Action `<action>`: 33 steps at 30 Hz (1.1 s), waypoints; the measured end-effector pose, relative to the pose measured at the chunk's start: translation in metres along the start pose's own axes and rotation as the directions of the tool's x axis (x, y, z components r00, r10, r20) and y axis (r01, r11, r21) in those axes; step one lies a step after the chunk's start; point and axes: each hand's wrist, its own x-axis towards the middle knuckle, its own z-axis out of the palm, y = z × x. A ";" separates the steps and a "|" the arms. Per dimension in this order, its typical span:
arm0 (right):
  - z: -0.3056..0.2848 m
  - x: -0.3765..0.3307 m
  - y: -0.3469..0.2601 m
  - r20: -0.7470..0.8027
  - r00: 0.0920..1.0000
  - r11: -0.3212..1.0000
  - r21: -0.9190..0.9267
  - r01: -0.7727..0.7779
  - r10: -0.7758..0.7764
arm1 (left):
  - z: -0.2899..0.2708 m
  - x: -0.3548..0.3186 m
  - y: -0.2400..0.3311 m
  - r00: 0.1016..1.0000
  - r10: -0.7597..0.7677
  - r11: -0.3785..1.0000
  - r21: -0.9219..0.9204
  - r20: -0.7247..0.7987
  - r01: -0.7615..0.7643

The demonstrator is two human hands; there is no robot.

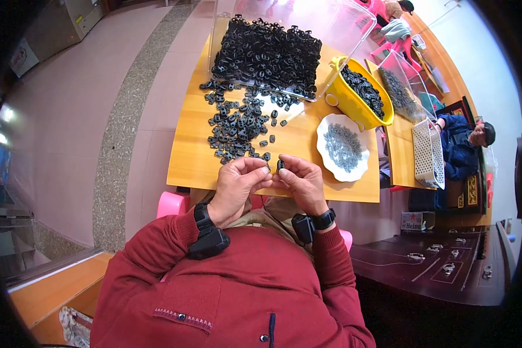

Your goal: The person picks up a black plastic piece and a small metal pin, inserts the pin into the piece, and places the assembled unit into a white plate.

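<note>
Near the front edge of the wooden table, my right hand pinches a small black plastic piece with holes between thumb and forefinger. My left hand is closed in a pinch just beside it; whatever its fingertips hold is too small to make out. Just beyond my hands spreads a loose pile of similar black pieces. To the right stands a white scalloped bowl of tiny grey parts.
A clear plastic bin heaped with black pieces stands at the table's far side. Beside it is a yellow tub of more pieces. At the right, a person in dark blue sits by a white perforated basket and another clear bin.
</note>
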 end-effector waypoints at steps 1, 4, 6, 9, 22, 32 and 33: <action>0.000 0.000 0.000 -0.009 1.000 1.000 -0.015 -0.004 0.004 | 0.000 0.000 0.000 1.000 0.003 1.000 0.008 0.002 -0.003; -0.001 0.000 0.001 -0.001 1.000 1.000 -0.024 -0.001 0.001 | 0.000 -0.001 0.002 1.000 -0.002 1.000 0.013 0.007 0.002; -0.003 0.000 0.001 0.015 1.000 1.000 -0.017 0.005 -0.005 | 0.000 -0.001 0.002 1.000 -0.009 1.000 0.009 0.011 0.009; -0.003 0.001 0.000 0.031 0.999 0.999 -0.037 -0.005 0.006 | 0.001 -0.001 0.003 1.000 -0.010 1.000 0.022 0.004 0.010; -0.006 0.000 0.002 0.023 1.000 0.997 -0.072 0.007 -0.005 | 0.001 -0.001 0.003 0.999 -0.032 0.997 0.066 0.012 0.031; -0.007 -0.001 0.001 0.040 0.999 0.995 -0.101 0.023 -0.019 | 0.000 0.000 0.002 0.999 -0.046 0.996 0.083 0.017 0.045; -0.006 -0.002 0.001 0.039 0.999 0.995 -0.102 0.023 -0.019 | 0.001 -0.001 0.002 0.999 -0.047 0.996 0.083 0.018 0.045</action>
